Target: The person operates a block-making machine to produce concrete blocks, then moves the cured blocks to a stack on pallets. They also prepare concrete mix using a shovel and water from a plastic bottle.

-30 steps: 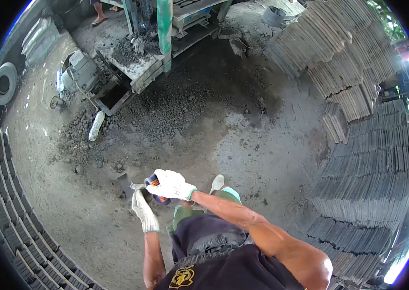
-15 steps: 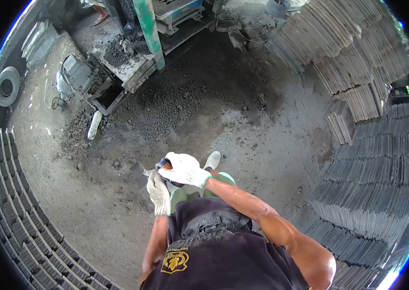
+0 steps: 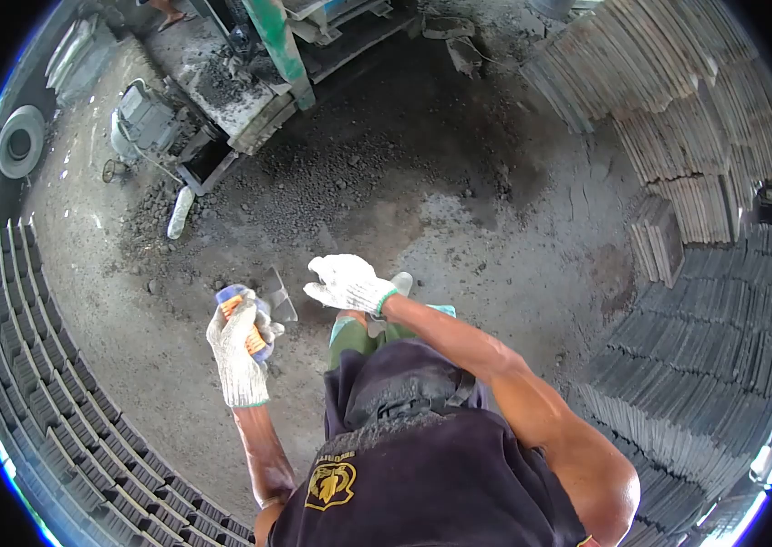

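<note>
My left hand (image 3: pixel 242 351), in a white knitted glove, is wrapped round a brush (image 3: pixel 231 295) with a blue-purple body and orange bristles. A flat grey scraper blade (image 3: pixel 282 299) sticks out beside the same hand, pointing up and right; its handle is hidden by the fingers. To the right, my right hand (image 3: pixel 347 283), in a matching glove, hangs over the floor in front of my knees, with its fingers apart and nothing in them.
Loose dark gravel (image 3: pixel 313 187) covers the floor ahead. A motor (image 3: pixel 144 123) and a green post (image 3: pixel 278 50) stand beyond. Stacked tiles (image 3: pixel 696 337) line the right side, racks (image 3: pixel 48 392) curve along the left. Part of a person's leg (image 3: pixel 170 11) shows at the top left.
My hands have parted. The left one moved left with the brush and scraper; the right one let go and rose slightly, its fingers opening. The view shifted a little.
</note>
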`<state>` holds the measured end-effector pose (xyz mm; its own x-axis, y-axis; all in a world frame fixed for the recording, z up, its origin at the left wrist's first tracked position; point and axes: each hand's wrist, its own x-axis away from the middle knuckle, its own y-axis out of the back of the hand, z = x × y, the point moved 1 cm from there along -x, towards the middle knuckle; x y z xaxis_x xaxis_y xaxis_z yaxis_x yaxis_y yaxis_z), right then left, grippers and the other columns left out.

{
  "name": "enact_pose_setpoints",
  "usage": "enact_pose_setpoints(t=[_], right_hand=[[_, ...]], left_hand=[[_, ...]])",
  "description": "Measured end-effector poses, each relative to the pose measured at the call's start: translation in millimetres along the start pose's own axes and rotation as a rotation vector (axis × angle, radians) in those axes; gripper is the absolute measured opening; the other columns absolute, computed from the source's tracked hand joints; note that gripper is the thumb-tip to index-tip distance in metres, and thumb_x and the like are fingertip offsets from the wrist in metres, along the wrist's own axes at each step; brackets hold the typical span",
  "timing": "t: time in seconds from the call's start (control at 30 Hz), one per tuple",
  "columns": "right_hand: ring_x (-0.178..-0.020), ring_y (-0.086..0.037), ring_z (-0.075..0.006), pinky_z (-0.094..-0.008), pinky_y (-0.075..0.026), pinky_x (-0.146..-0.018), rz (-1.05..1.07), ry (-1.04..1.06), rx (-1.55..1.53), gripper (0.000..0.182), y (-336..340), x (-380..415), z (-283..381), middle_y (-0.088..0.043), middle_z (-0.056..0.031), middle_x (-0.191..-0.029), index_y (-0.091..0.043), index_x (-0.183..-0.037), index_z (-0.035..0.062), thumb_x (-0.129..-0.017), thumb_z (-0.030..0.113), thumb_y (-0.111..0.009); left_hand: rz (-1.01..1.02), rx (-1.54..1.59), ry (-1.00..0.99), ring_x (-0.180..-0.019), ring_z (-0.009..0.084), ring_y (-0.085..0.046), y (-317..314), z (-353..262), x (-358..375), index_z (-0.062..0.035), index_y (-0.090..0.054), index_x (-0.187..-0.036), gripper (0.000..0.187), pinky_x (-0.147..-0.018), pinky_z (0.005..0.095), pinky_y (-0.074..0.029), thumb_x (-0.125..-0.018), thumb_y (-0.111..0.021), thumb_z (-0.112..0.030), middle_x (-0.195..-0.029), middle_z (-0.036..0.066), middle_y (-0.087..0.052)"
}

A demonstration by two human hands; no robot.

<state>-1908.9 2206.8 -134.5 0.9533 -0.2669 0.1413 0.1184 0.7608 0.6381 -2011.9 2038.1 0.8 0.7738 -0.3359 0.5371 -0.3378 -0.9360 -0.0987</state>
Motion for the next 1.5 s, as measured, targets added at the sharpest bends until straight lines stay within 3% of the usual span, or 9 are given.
enact_pose_setpoints(t=[0.1, 0.23, 0.57, 0.73, 0.97, 1.07, 1.1, 1.23, 1.5], right_hand=[[-0.109, -0.062, -0.0381, -0.0495, -0.051, -0.089, 0.158, -0.068, 0.061, 0.062, -15, 1, -11, -0.063, -0.0174, -0.121, -0.056, -0.130, 0.0105, -0.081, 0.045, -0.072], [-0.119, -0.058, -0.0365, -0.0463, -0.048, -0.100, -0.262, 0.210, 0.041, 0.070, -38, -26, -48, -0.057, -0.0149, -0.133, -0.052, -0.140, 0.0158, -0.078, 0.036, -0.075], [-0.087, -0.064, -0.0328, -0.0463, -0.050, -0.079, -0.537, 0.153, 0.316, 0.041, 130, -2, -158, -0.065, -0.0113, -0.090, -0.066, -0.100, 0.0117, -0.064, 0.027, -0.078], [-0.082, -0.067, -0.0351, -0.0475, -0.052, -0.078, -0.296, -0.189, 0.383, 0.021, 202, 38, -288, -0.067, -0.0126, -0.079, -0.065, -0.080, 0.0104, -0.068, 0.026, -0.074], [-0.113, -0.064, -0.0331, -0.0416, -0.051, -0.097, -0.085, -0.683, 0.400, 0.042, 181, 80, -483, -0.068, -0.0134, -0.116, -0.065, -0.113, 0.0123, -0.077, 0.030, -0.077], [-0.113, -0.063, -0.0337, -0.0422, -0.051, -0.097, -0.250, -0.475, 0.337, 0.043, 142, 13, -452, -0.068, -0.0120, -0.117, -0.066, -0.113, 0.0116, -0.076, 0.031, -0.076], [-0.105, -0.063, -0.0369, -0.0460, -0.051, -0.093, -0.258, -0.418, 0.353, 0.036, 121, -5, -426, -0.067, -0.0135, -0.107, -0.066, -0.104, 0.0109, -0.070, 0.019, -0.073], [-0.096, -0.065, -0.0351, -0.0465, -0.053, -0.086, -0.530, -0.010, 0.150, 0.033, 59, -114, -324, -0.068, -0.0121, -0.095, -0.066, -0.098, 0.0106, -0.066, 0.017, -0.076], [-0.099, -0.060, -0.0284, -0.0449, -0.045, -0.086, -0.135, 0.278, 0.170, 0.037, 11, -237, -170, -0.064, -0.0072, -0.100, -0.064, -0.102, 0.0140, -0.069, 0.027, -0.075]], left_hand=[[0.179, -0.066, 0.125, -0.050, 0.0156, -0.059, -51, -37, 36, 0.0017, -0.062, -0.107, 0.019, -0.056, 0.0336, -0.057, -0.091, -0.065, -0.008, -0.070, 0.007, -0.063], [0.392, -0.026, 0.133, -0.051, 0.0185, -0.061, -80, -62, 53, 0.0087, -0.058, -0.110, 0.032, -0.061, 0.0372, -0.058, -0.084, -0.066, -0.010, -0.067, 0.010, -0.062], [0.879, 0.217, 0.131, -0.046, 0.0216, -0.058, -158, -54, -47, 0.0131, -0.056, -0.111, 0.039, -0.063, 0.0442, -0.058, -0.084, -0.068, -0.013, -0.062, 0.015, -0.062], [0.693, 0.022, 0.287, -0.053, 0.0161, -0.062, -279, 26, -99, 0.0049, -0.060, -0.112, 0.020, -0.063, 0.0376, -0.057, -0.095, -0.060, -0.006, -0.062, 0.008, -0.062], [0.555, 0.102, 0.433, -0.051, 0.0132, -0.062, -407, 191, -145, -0.0012, -0.064, -0.104, 0.017, -0.043, 0.0280, -0.049, -0.089, -0.070, -0.005, -0.071, 0.006, -0.064], [0.360, 0.033, 0.505, -0.056, 0.0124, -0.063, -357, 151, -184, -0.0021, -0.063, -0.120, 0.029, -0.047, 0.0258, -0.051, -0.092, -0.069, -0.007, -0.078, 0.005, -0.066], [0.290, 0.028, 0.472, -0.050, 0.0123, -0.060, -333, 130, -188, -0.0012, -0.066, -0.101, 0.013, -0.050, 0.0272, -0.052, -0.093, -0.069, -0.011, -0.069, 0.005, -0.065], [0.032, -0.175, 0.294, -0.047, 0.0144, -0.057, -242, 20, -190, 0.0020, -0.066, -0.102, 0.015, -0.052, 0.0308, -0.053, -0.096, -0.063, -0.011, -0.057, 0.004, -0.057], [-0.052, -0.025, 0.008, -0.049, 0.0162, -0.058, -101, -65, -150, 0.0057, -0.063, -0.104, 0.019, -0.050, 0.0296, -0.048, -0.087, -0.065, -0.003, -0.063, 0.008, -0.062]])
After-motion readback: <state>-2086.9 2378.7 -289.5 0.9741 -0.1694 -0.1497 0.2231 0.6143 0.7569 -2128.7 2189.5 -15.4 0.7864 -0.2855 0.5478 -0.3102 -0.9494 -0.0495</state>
